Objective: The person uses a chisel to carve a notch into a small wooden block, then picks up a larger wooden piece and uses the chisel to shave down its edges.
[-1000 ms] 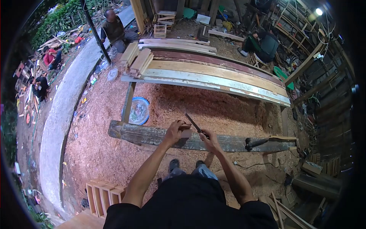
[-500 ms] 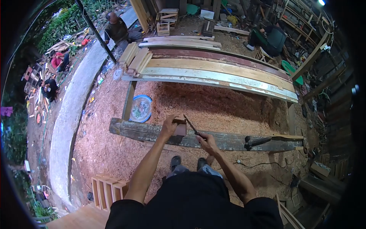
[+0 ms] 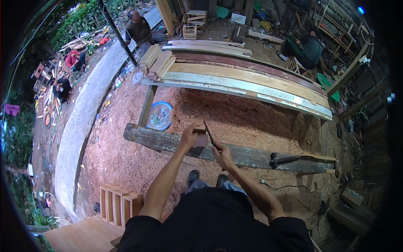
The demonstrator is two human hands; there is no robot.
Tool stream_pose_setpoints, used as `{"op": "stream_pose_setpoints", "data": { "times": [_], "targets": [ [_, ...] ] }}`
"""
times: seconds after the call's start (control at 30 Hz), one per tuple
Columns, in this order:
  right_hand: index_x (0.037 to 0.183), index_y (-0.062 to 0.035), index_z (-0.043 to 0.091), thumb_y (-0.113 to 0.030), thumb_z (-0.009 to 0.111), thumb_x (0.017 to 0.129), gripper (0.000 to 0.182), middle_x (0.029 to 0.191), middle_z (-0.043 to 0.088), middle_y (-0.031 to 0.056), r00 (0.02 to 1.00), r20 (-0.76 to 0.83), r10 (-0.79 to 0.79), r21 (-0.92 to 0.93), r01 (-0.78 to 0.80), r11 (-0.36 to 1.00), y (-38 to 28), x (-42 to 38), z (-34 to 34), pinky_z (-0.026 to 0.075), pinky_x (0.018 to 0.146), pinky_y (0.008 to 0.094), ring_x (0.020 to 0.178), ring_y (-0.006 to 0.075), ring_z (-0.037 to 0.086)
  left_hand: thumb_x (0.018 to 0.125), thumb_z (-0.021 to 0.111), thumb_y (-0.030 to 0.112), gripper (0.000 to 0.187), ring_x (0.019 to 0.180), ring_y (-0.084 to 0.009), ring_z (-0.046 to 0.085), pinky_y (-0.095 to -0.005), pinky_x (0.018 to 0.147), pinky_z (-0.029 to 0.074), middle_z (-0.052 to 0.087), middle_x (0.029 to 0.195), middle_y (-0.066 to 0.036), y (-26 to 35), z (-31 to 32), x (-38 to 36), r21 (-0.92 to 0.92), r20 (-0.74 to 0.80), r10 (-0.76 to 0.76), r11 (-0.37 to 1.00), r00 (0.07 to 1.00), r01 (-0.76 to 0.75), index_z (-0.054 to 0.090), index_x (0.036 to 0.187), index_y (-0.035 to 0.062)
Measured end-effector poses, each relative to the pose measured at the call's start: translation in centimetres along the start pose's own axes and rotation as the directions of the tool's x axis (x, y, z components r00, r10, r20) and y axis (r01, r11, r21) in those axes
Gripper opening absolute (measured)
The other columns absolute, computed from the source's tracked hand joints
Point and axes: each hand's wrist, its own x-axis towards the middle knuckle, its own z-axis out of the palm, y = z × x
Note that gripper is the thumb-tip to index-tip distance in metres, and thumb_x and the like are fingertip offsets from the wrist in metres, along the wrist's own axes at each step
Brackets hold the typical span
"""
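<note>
My left hand (image 3: 189, 136) is closed around a small wooden piece (image 3: 200, 140) above the weathered plank (image 3: 247, 154). In my right hand (image 3: 222, 155) is the handle of a long, thin dark tool (image 3: 208, 131), which looks like a file or blade. Its tip points up and away from me, and its shaft lies close against the right end of the wooden piece. The exact contact is too small to tell. A dark hammer-like tool (image 3: 285, 159) rests on the plank to the right of my hands.
Beyond the plank stands a bench of long boards (image 3: 252, 80) with stacked short pieces (image 3: 161, 63). A round blue-rimmed basin (image 3: 159, 116) sits on the shavings. Wooden frames (image 3: 119, 203) stand at lower left. Several people sit farther off, one person (image 3: 140, 31) beside the bench.
The view has shifted a little, so the bench and surroundings appear slightly lower and farther right. My right hand and the tool have moved slightly down and closer to the wooden piece.
</note>
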Motion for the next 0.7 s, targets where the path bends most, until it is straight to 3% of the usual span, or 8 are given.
{"op": "stream_pose_setpoints", "data": {
  "times": [0.03,0.1,0.2,0.3,0.33,0.47,0.6,0.7],
  "targets": [
    [0.093,0.0006,0.064,-0.024,0.057,0.093,0.025,0.063,0.052,-0.0013,1.0,0.002,0.002,0.002,-0.002,1.0,-0.6,-0.4,-0.1,0.036,0.046,0.0258,0.052,0.0057,0.044,0.074,0.058,0.001,0.039,0.099,-0.0363,0.059,-0.0423,0.086,0.047,0.06,0.102,-0.021,0.4,-0.2,-0.5,0.015,-0.013,-0.021,1.0,1.0,0.021,0.055,0.113,0.0015],
    [0.09,-0.0004,0.063,-0.023,0.056,0.093,0.024,0.061,0.05,-0.0018,0.947,0.173,0.269,0.271,-0.308,0.912,-1.9,0.3,-0.5,0.036,0.043,0.0264,0.049,0.0053,0.044,0.074,0.058,0.001,0.038,0.098,-0.0371,0.059,-0.0428,0.086,0.046,0.06,0.103,-0.021,1.2,-0.6,-0.8,0.049,-0.029,0.003,0.999,1.0,-0.002,0.055,0.112,0.0019],
    [0.088,-0.0005,0.062,-0.022,0.056,0.093,0.022,0.06,0.049,-0.0019,0.969,0.057,0.24,0.461,-0.239,0.854,-1.9,0.8,0.2,0.034,0.041,0.0265,0.047,0.006,0.043,0.074,0.059,0.001,0.038,0.097,-0.0383,0.058,-0.0438,0.086,0.046,0.06,0.102,-0.02,1.6,-0.4,-1.6,0.087,-0.058,0.024,0.996,0.998,-0.019,0.055,0.112,0.0024],
    [0.085,-0.0014,0.062,-0.021,0.057,0.092,0.021,0.061,0.049,-0.0023,0.973,-0.126,0.191,0.407,-0.125,0.905,-0.4,1.2,2.6,0.032,0.04,0.0257,0.046,0.0056,0.042,0.074,0.059,0.002,0.038,0.098,-0.0387,0.057,-0.0444,0.087,0.045,0.06,0.103,-0.02,1.5,0.2,-2.0,0.129,-0.121,0.054,0.991,0.991,-0.039,0.056,0.111,0.0023],
    [0.083,-0.001,0.062,-0.021,0.058,0.092,0.022,0.062,0.049,-0.0022,0.999,0.018,0.049,0.126,-0.05,0.991,0.0,0.9,2.2,0.031,0.039,0.0253,0.046,0.0052,0.042,0.074,0.059,0.002,0.038,0.099,-0.0388,0.057,-0.0446,0.088,0.045,0.06,0.104,-0.02,1.5,0.4,-2.2,0.17,-0.166,0.075,0.984,0.983,-0.047,0.056,0.111,0.0021],
    [0.087,0.0006,0.065,-0.02,0.058,0.092,0.022,0.063,0.051,-0.0018,1.0,-0.026,0.006,0.115,-0.003,0.993,-0.9,1.1,1.6,0.035,0.043,0.0255,0.051,0.0054,0.046,0.073,0.06,0.001,0.038,0.101,-0.0386,0.057,-0.0439,0.089,0.045,0.06,0.106,-0.021,0.8,-1.7,-2.1,0.083,-0.156,0.057,0.996,0.986,-0.045,0.057,0.111,0.0017],
    [0.111,-0.0028,0.065,-0.019,0.059,0.088,0.03,0.079,0.067,0.0143,0.963,-0.215,0.16,0.155,-0.128,0.98,-2.6,0.5,2.3,0.046,0.065,0.0322,0.073,0.0156,0.06,0.075,0.059,-0.001,0.039,0.103,-0.0376,0.058,-0.0422,0.091,0.045,0.061,0.109,-0.022,-0.9,-1.0,-2.4,-0.004,-0.1,0.007,1.0,0.995,-0.008,0.056,0.113,-0.0009],
    [0.103,-0.0023,0.066,-0.022,0.062,0.088,0.025,0.078,0.065,0.0051,0.986,0.131,0.105,-0.052,-0.099,0.994,-3.2,0.9,-0.1,0.044,0.063,0.0298,0.07,0.0121,0.054,0.076,0.057,-0.002,0.038,0.102,-0.0347,0.06,-0.0402,0.09,0.047,0.062,0.108,-0.02,-3.3,-1.2,-2.3,-0.047,-0.052,0.014,0.999,0.999,-0.016,0.056,0.113,-0.0018]
  ]
}}
